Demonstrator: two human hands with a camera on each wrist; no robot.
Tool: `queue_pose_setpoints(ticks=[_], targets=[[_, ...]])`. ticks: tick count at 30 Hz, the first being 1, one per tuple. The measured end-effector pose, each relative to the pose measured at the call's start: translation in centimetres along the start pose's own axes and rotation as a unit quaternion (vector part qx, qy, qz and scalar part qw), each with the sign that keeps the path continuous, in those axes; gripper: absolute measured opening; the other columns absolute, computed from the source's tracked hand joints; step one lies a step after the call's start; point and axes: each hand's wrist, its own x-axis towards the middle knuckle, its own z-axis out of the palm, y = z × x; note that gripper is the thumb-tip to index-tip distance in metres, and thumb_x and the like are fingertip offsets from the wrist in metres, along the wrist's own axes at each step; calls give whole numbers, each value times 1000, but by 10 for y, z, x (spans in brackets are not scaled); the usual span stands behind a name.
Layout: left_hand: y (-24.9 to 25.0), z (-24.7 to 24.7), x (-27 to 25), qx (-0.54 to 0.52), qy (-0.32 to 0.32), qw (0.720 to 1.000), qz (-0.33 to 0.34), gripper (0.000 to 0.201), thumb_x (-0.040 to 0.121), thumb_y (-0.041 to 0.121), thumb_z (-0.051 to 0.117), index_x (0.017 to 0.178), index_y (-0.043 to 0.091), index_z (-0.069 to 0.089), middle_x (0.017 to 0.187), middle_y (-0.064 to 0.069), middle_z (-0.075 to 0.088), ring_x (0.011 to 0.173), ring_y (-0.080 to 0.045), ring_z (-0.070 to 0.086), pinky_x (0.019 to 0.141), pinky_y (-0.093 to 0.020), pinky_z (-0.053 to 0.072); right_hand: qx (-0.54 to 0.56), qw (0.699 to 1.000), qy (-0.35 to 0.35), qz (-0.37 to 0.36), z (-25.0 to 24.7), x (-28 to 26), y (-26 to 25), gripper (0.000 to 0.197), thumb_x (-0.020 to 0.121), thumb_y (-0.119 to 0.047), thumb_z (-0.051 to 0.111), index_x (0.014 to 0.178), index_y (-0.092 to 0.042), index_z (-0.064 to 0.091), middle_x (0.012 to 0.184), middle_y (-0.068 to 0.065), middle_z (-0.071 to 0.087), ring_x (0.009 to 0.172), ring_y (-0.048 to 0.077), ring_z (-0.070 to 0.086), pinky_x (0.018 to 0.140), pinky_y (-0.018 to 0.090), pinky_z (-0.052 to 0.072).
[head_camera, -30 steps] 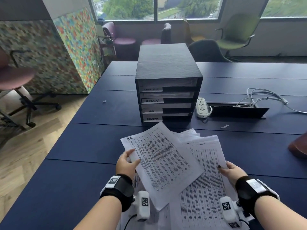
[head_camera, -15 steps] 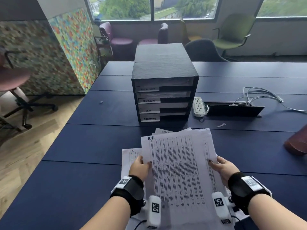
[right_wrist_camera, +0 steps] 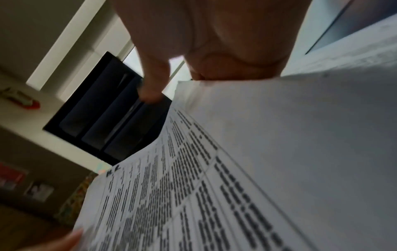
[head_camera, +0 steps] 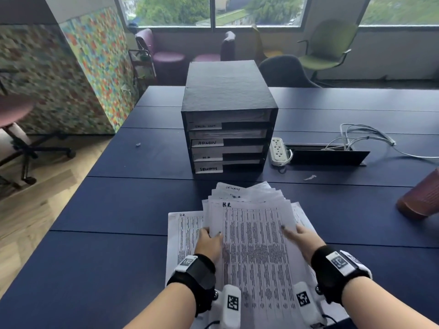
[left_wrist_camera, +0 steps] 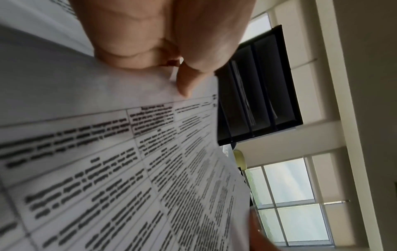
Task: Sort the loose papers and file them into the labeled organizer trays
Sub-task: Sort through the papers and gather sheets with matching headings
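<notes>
A stack of printed papers (head_camera: 256,245) sits in front of me, fanned at its far end; its top sheet is marked "H.R." My left hand (head_camera: 213,236) pinches the stack's left edge, thumb on top, as the left wrist view (left_wrist_camera: 171,51) shows. My right hand (head_camera: 295,235) holds the right edge with its fingers under the sheets and its thumb over them. Another "H.R." sheet (head_camera: 183,233) lies flat on the table to the left, partly under the stack. The black organizer (head_camera: 228,91) stands beyond, with trays labelled ADMIN, H.R and SECURITY; the top label is unreadable.
Right of the organizer lie a white power strip (head_camera: 279,150), an open cable hatch (head_camera: 327,156) and loose white cables (head_camera: 365,138). A reddish-brown object (head_camera: 420,198) sits at the table's right edge. Small paper scraps (head_camera: 310,178) lie on the dark blue table (head_camera: 118,205). Chairs stand behind.
The tilted sheet in my left hand has swung round and now lies square on top of the stack. My right hand has closed in on the stack's right edge.
</notes>
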Motion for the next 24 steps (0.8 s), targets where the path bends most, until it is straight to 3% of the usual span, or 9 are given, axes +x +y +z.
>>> queue_pose_setpoints(ticks=[3, 6, 8, 10, 12, 15, 18, 21, 24], targets=[[-2, -4, 5, 37, -25, 999, 12, 30, 92, 26, 55, 121, 20, 51, 120, -4, 56, 104, -23, 56, 99, -34, 45, -102, 995, 13, 5, -1, 5, 4, 40, 76, -8, 73, 113, -13, 59, 101, 3, 70, 94, 23, 66, 91, 45, 52], [-5, -23, 15, 162, 119, 979, 19, 33, 80, 26, 62, 113, 26, 60, 125, -7, 47, 114, -27, 48, 100, -36, 42, -78, 996, 50, 15, -11, 10, 11, 38, 75, 0, 71, 110, -13, 63, 98, 7, 70, 93, 26, 66, 93, 45, 50], [-6, -46, 19, 174, 219, 960, 2, 40, 78, 18, 59, 117, 22, 57, 130, -10, 43, 120, -31, 39, 100, -36, 36, -51, 996, 74, 14, -19, 13, 15, 36, 73, 4, 71, 107, -7, 66, 95, 11, 70, 91, 28, 65, 93, 46, 50], [-13, -71, 26, 159, 269, 950, -20, 45, 78, 18, 60, 122, 17, 53, 131, -13, 45, 121, -33, 38, 101, -37, 34, 2, 997, 77, 23, -25, 12, 16, 34, 73, 12, 67, 103, -3, 66, 95, 16, 69, 90, 30, 63, 95, 48, 48], [-19, -89, 35, 114, 264, 957, -41, 50, 78, 22, 66, 124, 14, 51, 129, -14, 51, 119, -34, 45, 100, -36, 37, 53, 996, 60, 37, -29, 14, 20, 28, 75, 12, 65, 96, -7, 66, 98, 20, 68, 89, 32, 62, 96, 52, 45], [-20, -99, 41, 43, 178, 982, -43, 48, 83, 28, 69, 123, 7, 54, 120, -11, 60, 103, -28, 57, 81, -26, 40, 51, 996, 48, 54, -29, 17, 27, 20, 78, 6, 65, 96, -3, 66, 96, 21, 68, 90, 34, 63, 95, 55, 45], [-15, -94, 39, 66, 110, 992, 9, 33, 88, 29, 64, 110, 5, 64, 95, -8, 66, 83, -23, 58, 72, -25, 40, -34, 997, 40, 49, -24, 19, 29, 34, 73, 10, 68, 105, 2, 61, 97, 19, 68, 93, 33, 64, 94, 42, 48], [-3, -89, 31, 65, 135, 987, 50, 13, 92, 24, 57, 96, 16, 67, 84, -3, 67, 80, -25, 61, 68, -27, 43, -126, 989, 51, 55, -21, 22, 27, 39, 71, 8, 71, 108, 1, 59, 101, 19, 68, 95, 31, 64, 89, 36, 50], [20, -99, 18, 20, 175, 978, 108, 16, 91, 23, 53, 80, 24, 64, 76, 0, 68, 75, -27, 65, 65, -30, 51, -154, 984, 59, 67, -22, 21, 24, 29, 74, 3, 72, 100, 1, 59, 97, 14, 67, 92, 27, 62, 83, 31, 48]])
